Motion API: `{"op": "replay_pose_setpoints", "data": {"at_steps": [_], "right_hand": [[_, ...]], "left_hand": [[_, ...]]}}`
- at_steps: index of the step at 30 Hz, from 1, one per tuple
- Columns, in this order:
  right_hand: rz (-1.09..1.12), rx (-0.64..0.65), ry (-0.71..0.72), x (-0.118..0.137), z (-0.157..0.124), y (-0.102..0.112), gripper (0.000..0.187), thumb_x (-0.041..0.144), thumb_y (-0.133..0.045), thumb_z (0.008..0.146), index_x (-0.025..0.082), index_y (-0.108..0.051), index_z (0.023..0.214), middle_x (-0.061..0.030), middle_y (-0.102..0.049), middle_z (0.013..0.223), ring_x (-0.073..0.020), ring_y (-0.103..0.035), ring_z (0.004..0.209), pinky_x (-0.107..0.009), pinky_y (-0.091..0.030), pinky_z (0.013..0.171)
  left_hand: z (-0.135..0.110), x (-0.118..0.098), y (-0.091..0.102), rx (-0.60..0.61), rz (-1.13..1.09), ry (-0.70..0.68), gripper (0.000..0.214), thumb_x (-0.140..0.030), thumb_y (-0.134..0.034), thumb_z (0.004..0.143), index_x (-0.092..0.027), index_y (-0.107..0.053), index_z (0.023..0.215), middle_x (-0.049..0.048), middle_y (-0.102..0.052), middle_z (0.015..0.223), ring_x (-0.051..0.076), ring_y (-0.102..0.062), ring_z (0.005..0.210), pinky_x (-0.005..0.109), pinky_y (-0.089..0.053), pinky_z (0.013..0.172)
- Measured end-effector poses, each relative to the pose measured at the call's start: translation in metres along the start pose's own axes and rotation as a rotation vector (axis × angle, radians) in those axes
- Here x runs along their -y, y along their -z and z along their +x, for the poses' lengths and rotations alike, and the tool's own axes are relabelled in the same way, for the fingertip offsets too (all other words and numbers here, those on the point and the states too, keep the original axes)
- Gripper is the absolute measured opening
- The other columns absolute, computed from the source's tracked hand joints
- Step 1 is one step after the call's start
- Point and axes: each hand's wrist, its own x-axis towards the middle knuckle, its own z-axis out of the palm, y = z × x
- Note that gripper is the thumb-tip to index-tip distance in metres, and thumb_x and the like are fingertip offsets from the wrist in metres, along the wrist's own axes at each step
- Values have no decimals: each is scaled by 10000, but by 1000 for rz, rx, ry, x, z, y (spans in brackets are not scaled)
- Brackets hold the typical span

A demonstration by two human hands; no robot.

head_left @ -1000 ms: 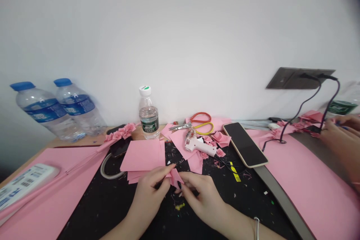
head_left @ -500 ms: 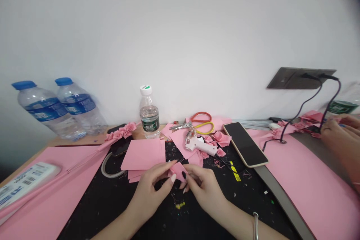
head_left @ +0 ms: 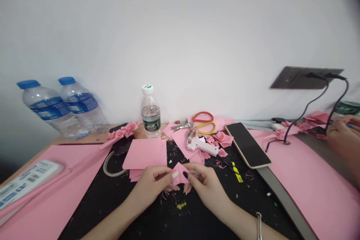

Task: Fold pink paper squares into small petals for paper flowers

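Between my two hands is a small folded piece of pink paper, pinched at both sides above the black mat. My left hand grips its left edge, the thumb lying on the front. On the other side my right hand pinches the right edge, a dark-nailed thumb pressing the front; the fingers behind the paper are partly hidden. Just behind my left hand lies a stack of pink paper squares. Beyond my right hand rest a white glue gun and scissors with red and yellow handles.
A small water bottle stands against the wall, with two larger bottles at left. A phone lies right of folded pink flowers. Cables hang from the wall socket. Another person's hand works at far right.
The pink paper has been turned so its face and upper point show more clearly, and both thumbs now press on its front. The view has shifted slightly.
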Motion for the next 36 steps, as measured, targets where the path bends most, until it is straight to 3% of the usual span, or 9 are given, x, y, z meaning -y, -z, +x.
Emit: {"op": "replay_pose_setpoints", "data": {"at_steps": [26,36], "right_hand": [[73,-11,-97,0,0,-2,347,439,-585,765,132,-626,921,-12,-621,600,-155,-640,504,-278,-544,517],[78,-5,-89,-2,1,-3,345,437,-592,764,130,-629,916,-8,-614,604,-147,-639,504,-263,-542,512]], "left_hand": [[0,-3,-3,-63,33,64,243,-369,-647,664,-131,-613,637,-10,-613,552,199,-664,628,252,-488,564],[-2,-4,-4,-63,29,59,214,-319,-609,692,-142,-555,585,-37,-563,518,191,-670,599,243,-480,546]]}}
